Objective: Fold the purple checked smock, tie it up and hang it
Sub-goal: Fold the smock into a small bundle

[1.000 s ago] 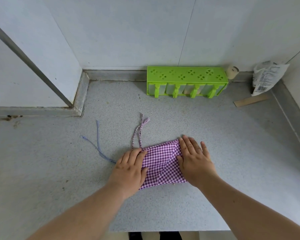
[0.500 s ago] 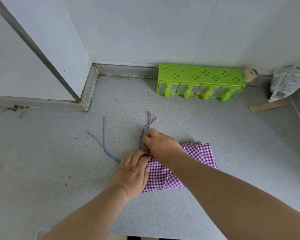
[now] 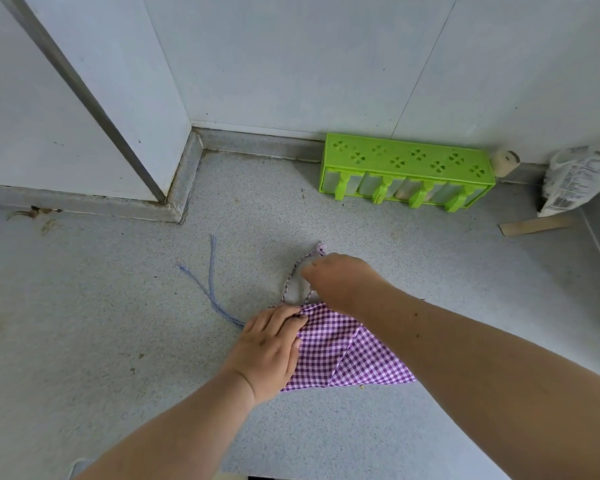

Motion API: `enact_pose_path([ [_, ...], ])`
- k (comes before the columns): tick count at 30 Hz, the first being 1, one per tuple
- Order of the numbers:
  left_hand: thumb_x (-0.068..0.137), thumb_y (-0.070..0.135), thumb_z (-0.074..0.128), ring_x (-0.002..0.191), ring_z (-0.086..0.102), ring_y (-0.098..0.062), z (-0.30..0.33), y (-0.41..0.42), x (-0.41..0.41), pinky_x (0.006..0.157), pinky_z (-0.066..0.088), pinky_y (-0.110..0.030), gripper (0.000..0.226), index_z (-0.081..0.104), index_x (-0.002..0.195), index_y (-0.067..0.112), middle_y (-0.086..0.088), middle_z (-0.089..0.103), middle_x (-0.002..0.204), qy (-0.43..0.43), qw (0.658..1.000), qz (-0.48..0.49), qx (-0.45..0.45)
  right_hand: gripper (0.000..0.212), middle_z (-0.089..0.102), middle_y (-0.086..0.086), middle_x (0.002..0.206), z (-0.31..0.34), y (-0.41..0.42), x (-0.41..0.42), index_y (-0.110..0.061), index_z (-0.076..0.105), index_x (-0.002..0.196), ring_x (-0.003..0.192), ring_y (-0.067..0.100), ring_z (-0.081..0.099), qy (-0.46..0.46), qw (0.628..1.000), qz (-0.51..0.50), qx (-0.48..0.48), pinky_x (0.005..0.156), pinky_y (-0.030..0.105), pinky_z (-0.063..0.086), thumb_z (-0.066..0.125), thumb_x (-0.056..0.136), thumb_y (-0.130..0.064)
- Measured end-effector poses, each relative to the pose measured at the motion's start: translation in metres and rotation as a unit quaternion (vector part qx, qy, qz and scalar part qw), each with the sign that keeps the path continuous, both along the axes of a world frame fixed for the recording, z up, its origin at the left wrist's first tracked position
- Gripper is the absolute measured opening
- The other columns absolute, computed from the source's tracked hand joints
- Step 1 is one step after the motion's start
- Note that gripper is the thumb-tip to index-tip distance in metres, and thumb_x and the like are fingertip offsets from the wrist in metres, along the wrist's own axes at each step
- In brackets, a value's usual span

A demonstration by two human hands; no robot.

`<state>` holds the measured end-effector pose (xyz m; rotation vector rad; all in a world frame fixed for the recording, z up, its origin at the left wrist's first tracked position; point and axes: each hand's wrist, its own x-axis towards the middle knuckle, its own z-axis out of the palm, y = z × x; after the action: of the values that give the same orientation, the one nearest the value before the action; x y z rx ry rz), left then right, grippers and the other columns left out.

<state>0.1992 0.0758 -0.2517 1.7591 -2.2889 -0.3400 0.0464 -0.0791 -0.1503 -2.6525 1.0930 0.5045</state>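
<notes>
The purple checked smock (image 3: 343,351) lies folded into a small flat bundle on the grey speckled counter (image 3: 118,323). My left hand (image 3: 269,344) rests flat on its left part, fingers straight, pressing it down. My right hand (image 3: 340,278) reaches across above the smock's far edge and pinches the purple twisted tie string (image 3: 290,282), which loops from the smock's top corner. A second pair of bluish tie strings (image 3: 212,289) trails out to the left of the smock on the counter.
A green plastic rack (image 3: 406,171) stands against the back wall. A white printed packet (image 3: 572,181) leans in the right corner, with a flat wooden stick (image 3: 537,226) before it. A wall corner with a raised kerb (image 3: 184,178) juts in at the left.
My right hand left the smock's right side, crossed over to the purple tie string at the far edge and took hold of it. The left hand stayed pressing the smock.
</notes>
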Motion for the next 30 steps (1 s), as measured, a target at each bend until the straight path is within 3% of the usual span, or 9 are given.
enact_pose_path([
  [3,0.105,0.033,0.040,0.128,0.057,-0.024,-0.002,-0.001,0.001,0.112,0.049,-0.045,0.042,0.061,0.138,0.016,-0.002,0.056,0.144,0.017,1.000,0.008,-0.003,0.026,0.060,0.004,0.096,0.014,0.002,0.009,-0.010,0.063,0.115,0.093,0.026,0.064,0.025,0.999,-0.015,-0.019,0.079,0.042,0.059,0.057,0.094,0.003],
  [7,0.102,0.029,0.041,0.124,0.060,-0.023,0.001,-0.004,-0.002,0.109,0.051,-0.042,0.034,0.060,0.129,0.019,-0.001,0.061,0.133,0.032,0.999,0.021,-0.016,0.019,0.057,0.011,0.100,0.024,0.049,0.014,-0.002,0.061,0.114,0.087,0.024,0.058,0.039,0.997,-0.063,-0.032,0.082,0.040,0.059,0.052,0.098,-0.004],
  [10,0.100,0.031,0.036,0.128,0.060,-0.024,0.002,-0.007,-0.003,0.110,0.051,-0.044,0.041,0.061,0.131,0.019,-0.001,0.063,0.135,0.039,0.998,0.041,0.021,0.034,0.051,0.018,0.108,0.019,0.094,0.008,0.002,0.050,0.128,0.089,0.025,0.054,0.085,0.991,-0.105,-0.022,0.076,0.035,0.051,0.056,0.098,-0.011],
  [15,0.103,0.042,0.019,0.146,0.043,-0.019,0.000,-0.010,-0.004,0.126,0.032,-0.040,0.059,0.054,0.146,0.024,0.005,0.053,0.151,0.015,0.994,0.038,0.102,0.051,0.046,0.018,0.116,-0.006,0.137,0.004,0.005,0.038,0.140,0.099,0.028,0.052,0.156,0.983,-0.099,-0.002,0.087,0.038,0.048,0.057,0.097,-0.017],
  [19,0.100,0.046,0.014,0.151,0.034,-0.016,-0.008,-0.015,0.004,0.126,0.029,-0.039,0.062,0.047,0.150,0.028,0.008,0.046,0.156,-0.027,0.990,-0.004,0.137,0.059,0.048,0.021,0.125,-0.023,0.139,0.011,0.011,0.028,0.149,0.106,0.030,0.056,0.185,0.979,-0.084,-0.033,0.089,0.038,0.049,0.048,0.105,-0.022],
  [22,0.099,0.046,0.012,0.146,0.040,-0.015,0.001,-0.019,0.007,0.124,0.032,-0.038,0.065,0.051,0.147,0.028,0.008,0.050,0.152,-0.003,0.991,-0.008,0.133,0.072,0.050,0.024,0.129,-0.026,0.141,0.016,0.016,0.018,0.153,0.110,0.030,0.058,0.209,0.974,-0.066,-0.053,0.090,0.036,0.050,0.050,0.106,-0.027],
  [24,0.100,0.045,0.014,0.140,0.045,-0.016,0.011,-0.023,0.008,0.122,0.035,-0.038,0.063,0.057,0.143,0.026,0.006,0.054,0.147,0.021,0.992,-0.013,0.125,0.063,0.053,0.023,0.122,-0.021,0.139,0.017,0.014,0.033,0.147,0.101,0.029,0.058,0.218,0.973,-0.039,-0.059,0.085,0.037,0.050,0.053,0.103,-0.026],
  [27,0.102,0.040,0.021,0.129,0.051,-0.015,0.027,-0.027,0.010,0.115,0.041,-0.041,0.054,0.065,0.129,0.025,0.008,0.060,0.137,0.049,0.996,0.003,0.078,0.024,0.058,0.016,0.099,-0.009,0.126,0.011,0.000,0.058,0.114,0.082,0.023,0.056,0.178,0.983,-0.037,-0.033,0.072,0.035,0.050,0.046,0.102,-0.017],
  [30,0.097,0.043,0.028,0.113,0.049,-0.014,0.046,-0.026,0.013,0.104,0.038,-0.036,0.043,0.066,0.107,0.026,0.007,0.058,0.117,0.106,0.986,0.130,0.017,0.022,0.061,0.006,0.085,0.005,0.109,0.001,-0.012,0.062,0.094,0.072,0.019,0.060,0.089,0.991,-0.102,0.018,0.063,0.034,0.055,0.043,0.102,-0.020],
])
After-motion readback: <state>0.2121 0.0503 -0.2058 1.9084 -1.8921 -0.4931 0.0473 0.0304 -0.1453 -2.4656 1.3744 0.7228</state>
